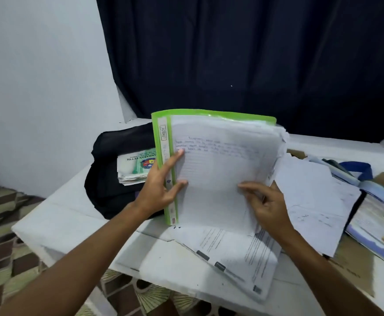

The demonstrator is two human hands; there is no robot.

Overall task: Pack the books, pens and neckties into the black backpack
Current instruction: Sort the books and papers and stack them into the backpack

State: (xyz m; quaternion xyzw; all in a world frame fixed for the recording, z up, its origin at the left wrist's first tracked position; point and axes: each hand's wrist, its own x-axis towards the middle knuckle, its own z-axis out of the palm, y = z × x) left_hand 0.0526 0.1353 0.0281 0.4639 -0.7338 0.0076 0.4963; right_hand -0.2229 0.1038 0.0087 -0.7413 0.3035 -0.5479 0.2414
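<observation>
Green-spined folder (163, 156) stuffed with white handwritten sheets stands upright, gripped by left hand (158, 188) and right hand (266, 204).

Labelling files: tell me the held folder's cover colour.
Bright green folder, clearest in the head view.

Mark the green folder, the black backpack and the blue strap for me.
green folder (163, 142): head view, on its spine strip.
black backpack (108, 190): head view, on its front fabric.
blue strap (357, 167): head view, on its loop.
</observation>
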